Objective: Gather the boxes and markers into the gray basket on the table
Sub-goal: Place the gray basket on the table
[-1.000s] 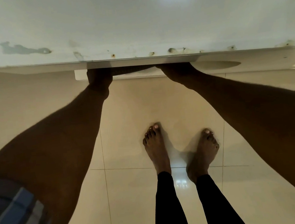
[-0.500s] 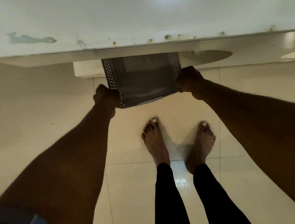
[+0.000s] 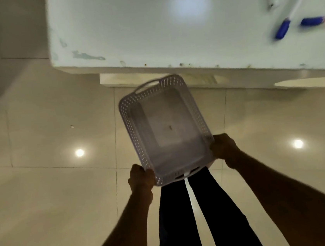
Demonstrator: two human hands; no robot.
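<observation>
Your left hand (image 3: pixel 141 177) and right hand (image 3: pixel 224 149) each grip a near corner of the empty gray basket (image 3: pixel 164 130), held above the floor short of the table (image 3: pixel 147 33); it looks light and stiff, so keep hold of the rim

both hands, left hand (image 3: pixel 141 176) and right hand (image 3: pixel 224 149), hold the gray basket (image 3: pixel 165 130) above the floor, near the white table (image 3: pixel 156 26)

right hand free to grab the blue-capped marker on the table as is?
Probably not. The right hand grips the gray basket, as does the left hand, held over the floor short of the table. The blue-capped marker lies unobstructed beyond.
</observation>
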